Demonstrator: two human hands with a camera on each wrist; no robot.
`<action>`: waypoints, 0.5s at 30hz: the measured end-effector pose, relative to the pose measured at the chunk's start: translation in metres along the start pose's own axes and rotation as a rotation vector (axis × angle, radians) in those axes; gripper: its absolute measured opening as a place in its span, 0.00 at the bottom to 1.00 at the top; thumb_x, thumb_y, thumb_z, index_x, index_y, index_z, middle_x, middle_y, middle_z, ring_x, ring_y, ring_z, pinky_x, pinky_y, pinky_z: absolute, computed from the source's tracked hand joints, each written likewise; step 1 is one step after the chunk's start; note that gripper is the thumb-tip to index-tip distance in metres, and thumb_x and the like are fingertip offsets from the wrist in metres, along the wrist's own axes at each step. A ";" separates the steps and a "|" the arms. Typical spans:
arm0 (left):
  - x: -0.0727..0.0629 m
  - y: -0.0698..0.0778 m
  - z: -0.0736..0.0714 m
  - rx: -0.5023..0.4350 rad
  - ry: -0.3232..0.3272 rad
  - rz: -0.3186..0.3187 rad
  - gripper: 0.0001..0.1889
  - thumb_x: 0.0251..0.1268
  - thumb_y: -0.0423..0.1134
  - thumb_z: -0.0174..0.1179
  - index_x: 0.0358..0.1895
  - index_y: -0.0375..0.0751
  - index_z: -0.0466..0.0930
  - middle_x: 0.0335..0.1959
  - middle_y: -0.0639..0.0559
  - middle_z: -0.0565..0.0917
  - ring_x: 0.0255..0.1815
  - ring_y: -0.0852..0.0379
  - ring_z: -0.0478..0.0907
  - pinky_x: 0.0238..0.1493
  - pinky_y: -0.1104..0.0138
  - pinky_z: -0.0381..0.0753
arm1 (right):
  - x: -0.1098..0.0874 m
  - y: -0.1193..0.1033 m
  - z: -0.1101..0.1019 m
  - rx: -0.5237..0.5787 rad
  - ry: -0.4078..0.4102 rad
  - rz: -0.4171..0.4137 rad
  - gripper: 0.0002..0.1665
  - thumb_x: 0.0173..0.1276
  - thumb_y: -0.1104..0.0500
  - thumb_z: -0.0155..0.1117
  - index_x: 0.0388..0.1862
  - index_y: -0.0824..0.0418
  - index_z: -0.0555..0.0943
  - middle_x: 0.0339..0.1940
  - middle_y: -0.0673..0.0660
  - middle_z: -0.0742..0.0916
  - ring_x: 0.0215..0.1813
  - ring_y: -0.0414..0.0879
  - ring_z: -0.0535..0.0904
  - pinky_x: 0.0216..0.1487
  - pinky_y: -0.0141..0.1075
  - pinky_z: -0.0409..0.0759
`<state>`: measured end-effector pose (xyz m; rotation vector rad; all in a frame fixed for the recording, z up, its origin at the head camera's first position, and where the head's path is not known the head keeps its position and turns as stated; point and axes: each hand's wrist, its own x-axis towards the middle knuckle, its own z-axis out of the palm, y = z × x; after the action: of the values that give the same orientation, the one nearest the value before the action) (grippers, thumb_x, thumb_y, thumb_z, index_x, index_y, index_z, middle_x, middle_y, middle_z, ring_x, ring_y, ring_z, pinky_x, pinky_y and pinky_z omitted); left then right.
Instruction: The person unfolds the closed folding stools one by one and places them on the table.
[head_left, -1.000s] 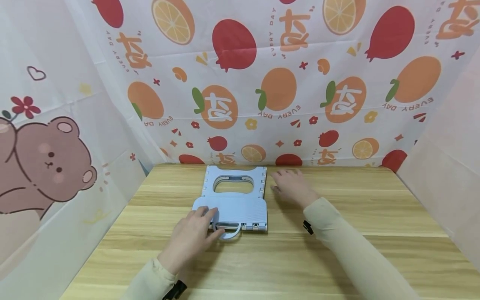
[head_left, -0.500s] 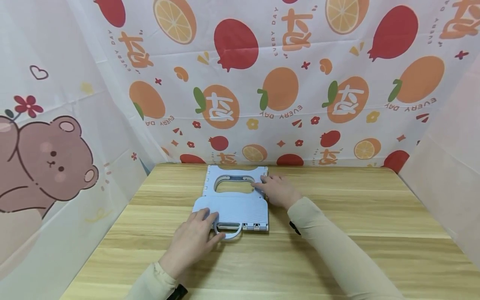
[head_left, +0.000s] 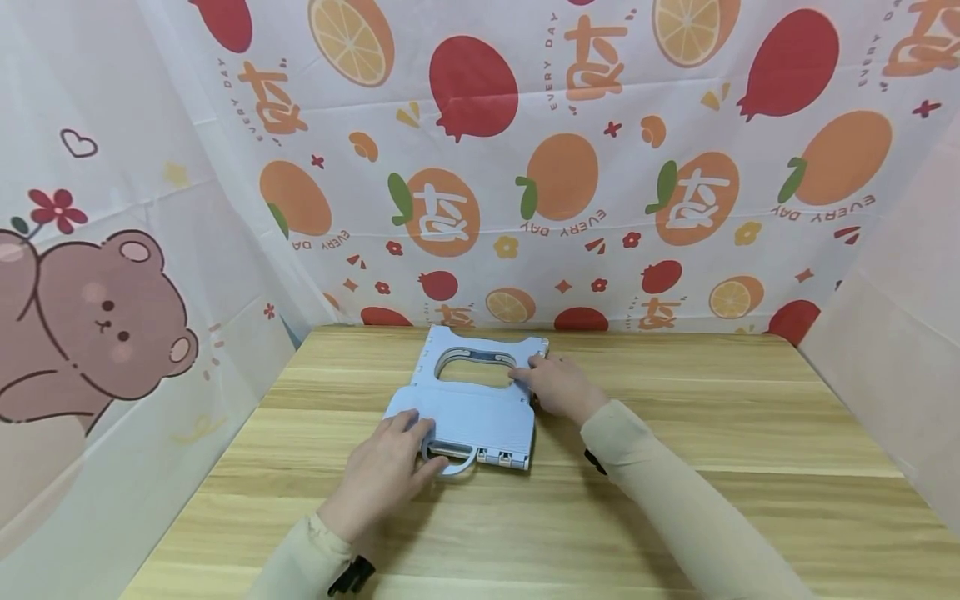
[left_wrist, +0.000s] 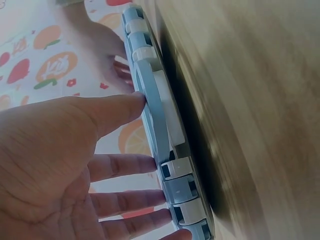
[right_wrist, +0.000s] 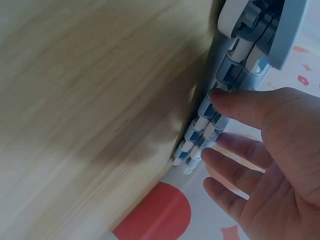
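A light blue folding step stool lies folded flat on the wooden table, slightly turned. Its far part has an oblong opening, and a curved carry handle sticks out at the near edge. My left hand rests on the near left corner with fingers extended over the panel; its thumb touches the handle. The right hand pinches the far right side. In the right wrist view, the thumb presses the hinged edge, while the other fingers reach over the upper face.
The wooden table ends at the back against a fruit-print curtain. Another curtain with a bear print hangs on the left, and a pale one on the right.
My right hand has moved left from the table onto the stool's right side and taken hold. The stool has since turned slightly clockwise, its far end shifting right. The left hand has barely moved.
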<state>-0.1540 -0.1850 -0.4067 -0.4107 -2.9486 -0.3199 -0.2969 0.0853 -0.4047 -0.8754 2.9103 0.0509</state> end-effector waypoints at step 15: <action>0.027 -0.011 0.003 -0.017 0.021 0.024 0.24 0.71 0.53 0.72 0.55 0.35 0.85 0.59 0.35 0.86 0.56 0.41 0.86 0.50 0.49 0.90 | -0.033 0.004 0.008 -0.005 0.122 -0.042 0.24 0.84 0.63 0.58 0.72 0.46 0.83 0.61 0.67 0.85 0.57 0.59 0.81 0.69 0.60 0.80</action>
<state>-0.1828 -0.1878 -0.4074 -0.4423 -2.9203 -0.3444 -0.2714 0.1070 -0.4093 -0.9726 3.0034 0.0015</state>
